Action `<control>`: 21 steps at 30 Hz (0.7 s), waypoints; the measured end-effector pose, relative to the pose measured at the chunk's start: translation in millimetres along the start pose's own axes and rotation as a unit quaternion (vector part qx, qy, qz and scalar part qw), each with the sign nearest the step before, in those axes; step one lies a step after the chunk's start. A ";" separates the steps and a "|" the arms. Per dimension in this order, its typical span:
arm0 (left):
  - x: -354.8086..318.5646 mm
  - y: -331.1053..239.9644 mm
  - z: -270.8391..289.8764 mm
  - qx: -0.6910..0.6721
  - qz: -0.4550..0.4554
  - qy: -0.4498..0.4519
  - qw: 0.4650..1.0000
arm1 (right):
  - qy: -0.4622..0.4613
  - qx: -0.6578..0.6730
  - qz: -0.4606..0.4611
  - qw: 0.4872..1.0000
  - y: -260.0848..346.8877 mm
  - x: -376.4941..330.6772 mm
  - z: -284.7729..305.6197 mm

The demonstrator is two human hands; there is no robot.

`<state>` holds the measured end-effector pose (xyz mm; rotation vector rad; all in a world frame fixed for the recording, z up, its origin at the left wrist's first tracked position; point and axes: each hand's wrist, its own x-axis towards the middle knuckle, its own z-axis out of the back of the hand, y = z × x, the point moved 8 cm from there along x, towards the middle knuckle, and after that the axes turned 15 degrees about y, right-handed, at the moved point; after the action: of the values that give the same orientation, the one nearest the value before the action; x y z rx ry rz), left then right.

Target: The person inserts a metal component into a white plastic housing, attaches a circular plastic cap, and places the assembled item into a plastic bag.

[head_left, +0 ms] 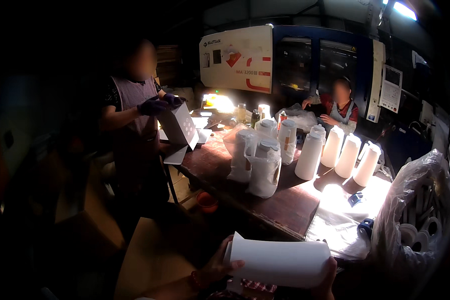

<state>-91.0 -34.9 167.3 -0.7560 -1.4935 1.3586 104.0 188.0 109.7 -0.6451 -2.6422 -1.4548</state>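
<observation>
A white jug body (280, 261) lies on its side between my two hands, its pointed lip toward the left. My left hand (224, 262) is closed around the lip end, with the thumb on the side wall. At the wide base end, my right hand (326, 278) grips the jug, its fingers partly hidden behind it. Beyond my hands, several white jugs (310, 159) stand upright on the brown table (285, 210). Other jugs in clear plastic bags (265, 172) stand to their left.
A clear plastic sack (392, 220) of white parts is at the right, near white plastic sheets (337, 237) and small blue parts (355, 199). Cardboard (152, 260) and a red bucket (206, 201) are lower left. A gloved co-worker (135, 100) handles a white box (179, 126); another person (341, 102) sits across.
</observation>
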 end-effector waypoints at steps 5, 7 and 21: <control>7.6 -66.8 -13.6 0.312 -0.150 0.051 0.937 | -0.211 -0.008 0.009 0.977 -22.2 -13.6 31.4; 8.1 -48.2 2.9 0.281 -0.098 0.059 0.953 | -0.241 0.043 -0.016 0.969 -38.9 -29.8 51.1; -25.0 25.3 -25.6 -0.341 0.058 0.010 0.938 | -0.146 -0.112 0.098 0.978 32.3 -21.5 1.3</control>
<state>-62.2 -42.7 135.3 -1.2997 -1.9498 0.8885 136.1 197.1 129.4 -1.1884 -2.5349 -1.7291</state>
